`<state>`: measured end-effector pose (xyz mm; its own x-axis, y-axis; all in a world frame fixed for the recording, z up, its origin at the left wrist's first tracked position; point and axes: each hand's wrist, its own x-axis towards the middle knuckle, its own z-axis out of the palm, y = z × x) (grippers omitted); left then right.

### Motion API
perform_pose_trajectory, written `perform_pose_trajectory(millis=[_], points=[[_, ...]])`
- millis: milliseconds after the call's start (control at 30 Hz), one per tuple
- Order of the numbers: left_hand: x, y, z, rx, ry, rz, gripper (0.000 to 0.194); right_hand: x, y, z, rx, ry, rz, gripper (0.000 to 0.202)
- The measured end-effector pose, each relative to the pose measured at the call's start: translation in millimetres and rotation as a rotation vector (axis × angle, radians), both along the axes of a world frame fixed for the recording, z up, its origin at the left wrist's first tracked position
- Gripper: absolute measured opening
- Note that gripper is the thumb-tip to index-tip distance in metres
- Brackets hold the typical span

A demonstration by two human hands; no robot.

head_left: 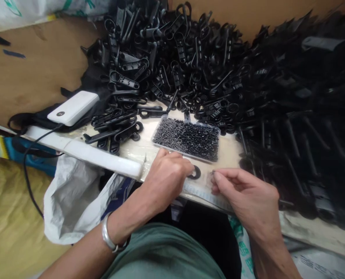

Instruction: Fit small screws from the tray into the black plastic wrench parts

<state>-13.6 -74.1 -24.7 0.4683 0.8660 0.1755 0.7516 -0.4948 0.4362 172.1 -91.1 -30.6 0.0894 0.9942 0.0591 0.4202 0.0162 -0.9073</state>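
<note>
My left hand (168, 180) is closed, knuckles up, over a black plastic part. Only the ring-shaped end (198, 173) of that part shows beyond my fingers; the rest is hidden under the hand. To its right, my right hand (244, 192) pinches thumb and forefinger together on a tiny dark piece, too small to make out. Just beyond both hands stands a clear plastic box (186, 155). Small greyish metal pieces (169, 133) fill its left half, and small shiny black pieces (199, 139) fill the right.
A large heap of black plastic parts (172, 50) covers the back and right. A smaller pile (117, 124) lies left of the box. A white power bank (73, 108) with a black cable rests at left. White foam edging (99, 155) runs along the front, above a white sack (73, 197).
</note>
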Motion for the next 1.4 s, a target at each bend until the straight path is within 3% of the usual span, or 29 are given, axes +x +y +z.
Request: perform_pose_trajectory(millis=[267, 433, 1067, 1200, 1400], points=[[3.2, -2.4, -14.7, 0.095, -0.179, 0.051, 0.021, 0.4, -2.5, -8.7, -0.012, 0.016, 0.008, 0.009], [4.4, -4.2, -22.9, 0.173, -0.189, 0.053, 0.022, 0.2, -3.0, -10.7, -0.005, 0.002, 0.020, 0.009], [10.2, -5.2, -28.1, 0.317, -0.178, 0.068, 0.025, -1.1, -1.4, -13.1, 0.041, -0.054, 0.085, 0.012], [8.1, -5.5, -25.1, 0.296, -0.150, 0.076, 0.022, -0.1, -2.1, -14.1, 0.031, -0.027, 0.072, 0.011], [-12.8, -14.1, -7.1, 0.193, -0.133, 0.097, 0.013, 3.1, -5.1, -14.3, -0.023, 0.011, 0.032, 0.011]])
